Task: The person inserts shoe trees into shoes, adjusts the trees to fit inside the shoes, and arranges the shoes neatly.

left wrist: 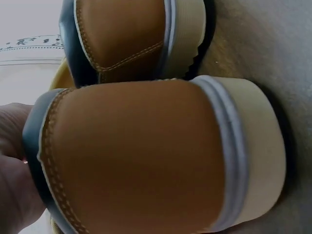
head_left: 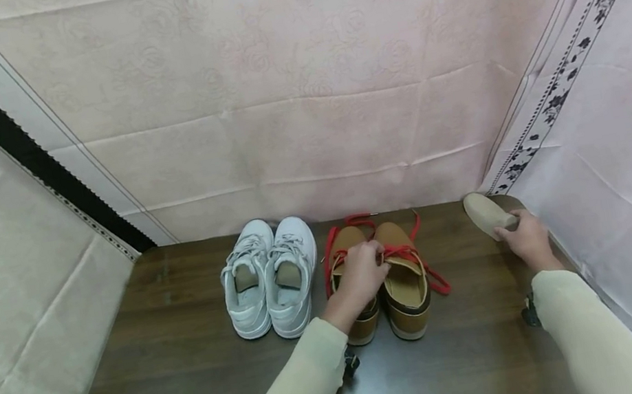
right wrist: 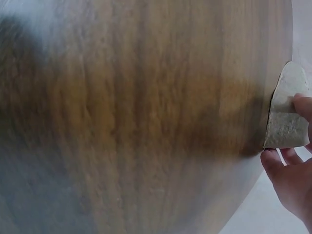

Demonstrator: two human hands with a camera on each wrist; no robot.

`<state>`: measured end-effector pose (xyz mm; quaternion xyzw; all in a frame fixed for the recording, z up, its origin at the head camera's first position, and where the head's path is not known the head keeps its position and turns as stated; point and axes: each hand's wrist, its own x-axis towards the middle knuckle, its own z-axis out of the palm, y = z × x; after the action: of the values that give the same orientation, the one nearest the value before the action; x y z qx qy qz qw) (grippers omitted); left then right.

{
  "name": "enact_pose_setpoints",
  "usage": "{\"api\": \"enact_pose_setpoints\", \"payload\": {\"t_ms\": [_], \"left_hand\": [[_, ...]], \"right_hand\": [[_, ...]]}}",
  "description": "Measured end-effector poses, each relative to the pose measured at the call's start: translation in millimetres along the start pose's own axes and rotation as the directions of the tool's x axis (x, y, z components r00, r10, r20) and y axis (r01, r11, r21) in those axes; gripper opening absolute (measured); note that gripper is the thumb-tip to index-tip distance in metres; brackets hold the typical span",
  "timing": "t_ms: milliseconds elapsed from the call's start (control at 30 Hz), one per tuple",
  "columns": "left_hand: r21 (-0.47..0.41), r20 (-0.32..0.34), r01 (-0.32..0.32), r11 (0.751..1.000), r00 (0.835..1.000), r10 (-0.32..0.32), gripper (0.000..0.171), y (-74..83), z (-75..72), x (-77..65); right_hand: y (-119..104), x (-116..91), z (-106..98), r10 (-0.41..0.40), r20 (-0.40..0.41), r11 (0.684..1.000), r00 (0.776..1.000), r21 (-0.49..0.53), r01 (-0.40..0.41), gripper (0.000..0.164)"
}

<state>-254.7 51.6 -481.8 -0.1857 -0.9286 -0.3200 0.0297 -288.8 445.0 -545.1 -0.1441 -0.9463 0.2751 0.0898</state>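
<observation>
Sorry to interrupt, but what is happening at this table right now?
A person is working on a pair of tan shoes with red laces on a dark wooden table. The left hand grips the left shoe at its laces, while the right hand holds a beige insole off to the side. White sneakers stand beside them.

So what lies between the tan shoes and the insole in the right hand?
Head view: only bare wooden tabletop between the tan shoes and the insole held by the right hand.
</observation>
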Motion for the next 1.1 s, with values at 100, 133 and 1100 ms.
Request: {"api": "enact_pose_setpoints", "payload": {"t_ms": [100,133,1100], "left_hand": [[0.004,-0.02,-0.015,1.0,1.0,0.016,0.022,-2.4,2.0,0.4],[0.002,-0.024,-0.016,1.0,1.0,0.016,0.021,-2.9,2.6,0.4],[-0.088,-0.081,-0.026,0.996,0.997,0.019,0.013,-7.7,4.4,0.7]], "right_hand": [[-0.4,0.7,1.6,0.003,-0.015,1.0,1.0,0.006,-0.003,0.063],[-0.5,0.0,1.7,0.004,-0.022,1.0,1.0,0.01,-0.004,0.063],[-24.2,-25.9,-15.2,-0.154,-0.142,0.987,0.978,0.034,0.16,0.056]]}}
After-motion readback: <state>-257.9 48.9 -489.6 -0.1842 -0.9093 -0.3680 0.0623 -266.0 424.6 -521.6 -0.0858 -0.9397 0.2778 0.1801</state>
